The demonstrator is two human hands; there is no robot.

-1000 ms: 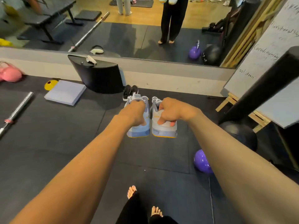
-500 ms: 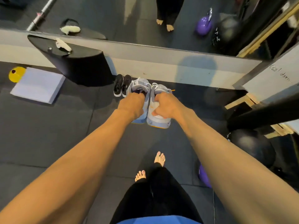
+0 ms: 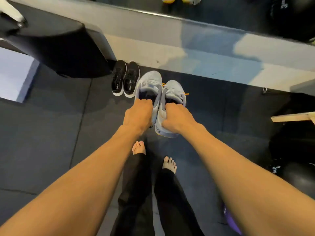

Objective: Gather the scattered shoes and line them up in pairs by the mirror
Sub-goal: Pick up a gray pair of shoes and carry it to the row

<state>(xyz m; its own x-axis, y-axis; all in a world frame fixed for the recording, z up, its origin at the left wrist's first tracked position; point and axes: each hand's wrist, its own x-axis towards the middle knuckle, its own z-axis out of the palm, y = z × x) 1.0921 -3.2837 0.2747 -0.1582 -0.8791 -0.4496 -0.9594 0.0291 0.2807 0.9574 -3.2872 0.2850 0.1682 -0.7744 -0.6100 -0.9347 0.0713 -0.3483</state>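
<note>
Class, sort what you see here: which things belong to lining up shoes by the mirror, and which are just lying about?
Part of the job:
left hand, gripping the left pale shoe
right hand, gripping the right pale shoe
black shoes, already paired by the mirror

Lying about:
black padded block
pale mat
black ball
purple ball
wooden frame

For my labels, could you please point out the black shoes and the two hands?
black shoes (image 3: 130, 79): head view, one shoe's laces.
left hand (image 3: 139, 114): head view, back of hand.
right hand (image 3: 177, 118): head view, back of hand.
</note>
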